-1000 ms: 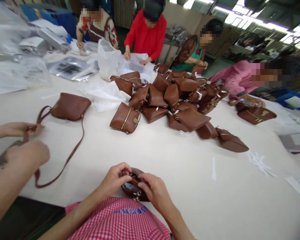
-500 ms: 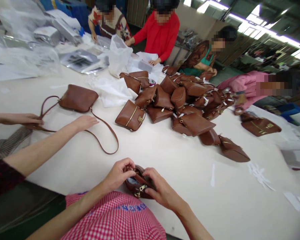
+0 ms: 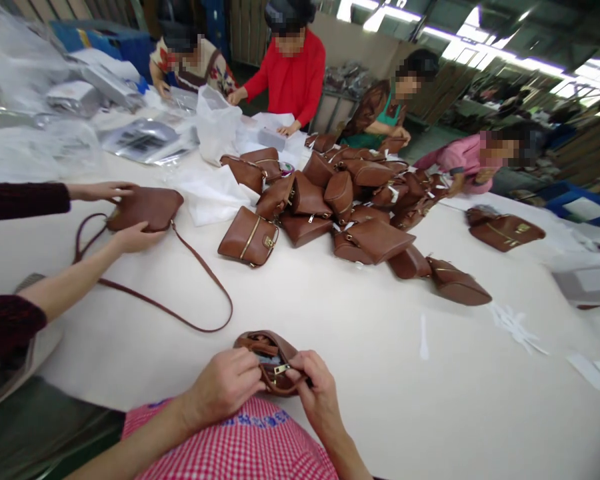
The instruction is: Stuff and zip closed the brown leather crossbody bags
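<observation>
A small brown bag [image 3: 280, 343] lies open at the table's near edge, against a red checked apron [image 3: 240, 440]. Its zipper is parted, and a brown strap and something greyish show inside. My left hand [image 3: 230, 383] has its fingers closed on the left side of the opening. On the right side, my right hand [image 3: 316, 383] pinches the rim beside the metal zipper pull [image 3: 281, 369].
Brown bags [image 3: 375, 243] are heaped mid-table, with white cloth [image 3: 210, 197] beside them. At left, a co-worker's hands [image 3: 137, 237] hold a strapped bag [image 3: 150, 208]. Paper strips [image 3: 517, 328] lie at right. Several people stand across the table.
My left hand has moved down and left to the near rim, and the bag shows more of its opening. The co-worker's hands have moved onto the strapped bag. The view has shifted slightly.
</observation>
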Demonstrator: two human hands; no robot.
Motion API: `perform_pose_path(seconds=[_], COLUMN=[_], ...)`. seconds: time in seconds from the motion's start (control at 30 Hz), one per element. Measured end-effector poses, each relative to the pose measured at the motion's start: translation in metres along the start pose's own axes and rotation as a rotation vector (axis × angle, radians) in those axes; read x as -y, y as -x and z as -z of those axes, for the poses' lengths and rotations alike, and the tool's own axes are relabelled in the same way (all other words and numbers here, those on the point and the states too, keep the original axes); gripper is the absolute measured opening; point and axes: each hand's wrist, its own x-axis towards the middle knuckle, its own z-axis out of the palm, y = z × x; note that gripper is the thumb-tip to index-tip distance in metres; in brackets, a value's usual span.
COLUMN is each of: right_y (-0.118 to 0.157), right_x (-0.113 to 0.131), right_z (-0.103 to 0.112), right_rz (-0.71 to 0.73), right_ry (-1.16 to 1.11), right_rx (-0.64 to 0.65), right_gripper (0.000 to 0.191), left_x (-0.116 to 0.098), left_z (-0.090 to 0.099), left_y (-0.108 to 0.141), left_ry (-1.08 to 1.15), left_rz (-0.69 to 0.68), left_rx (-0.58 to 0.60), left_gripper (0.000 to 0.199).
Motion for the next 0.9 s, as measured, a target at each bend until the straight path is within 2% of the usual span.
perform_pose_path(seconds=[0.07, 0.17, 0.27, 0.37, 0.47, 0.6, 0.7, 0.8, 0.9], right_y=[0.002, 0.004, 0.005, 0.005, 0.005, 0.007, 0.006, -0.001, -0.007], right_x=[-0.001, 0.001, 0.004, 0.004, 0.005, 0.009, 0.013, 0.015, 0.015], right_z=[-0.002, -0.004, -0.006, -0.006, -0.005, -0.002, -0.002, -0.003, -0.005], right_rz=[0.003, -0.012, -0.035, -0.04, -0.038, -0.019, 0.051, 0.131, 0.166], right_ry=[-0.005, 0.019, 0.038, 0.027, 0.028, 0.059, 0.046, 0.031, 0.048], right_rx=[-0.01, 0.006, 0.022, 0.026, 0.021, 0.0, -0.027, 0.023, 0.069], right_gripper=[0.009, 0.01, 0.009, 0.009, 0.01, 0.02, 0.03, 0.017, 0.016], left_x=[0.0, 0.003, 0.005, 0.006, 0.01, 0.021, 0.027, 0.027, 0.023], left_z=[-0.002, -0.004, -0.004, -0.004, -0.002, 0.003, 0.007, 0.008, 0.005], left_y=[0.0, 0.002, 0.002, 0.0, -0.001, 0.001, 0.002, -0.002, -0.007], left_ry=[0.023, 0.023, 0.041, 0.072, 0.044, 0.1, 0.299, 0.438, 0.545], left_rz=[0.052, 0.238, 0.413, 0.471, 0.512, 0.72, 0.699, 0.664, 0.699], left_rx=[-0.009, -0.114, -0.141, -0.161, -0.116, -0.001, 0.034, 0.018, 0.059], left_gripper=[0.022, 0.017, 0.032, 0.042, 0.041, 0.034, 0.028, 0.032, 0.025])
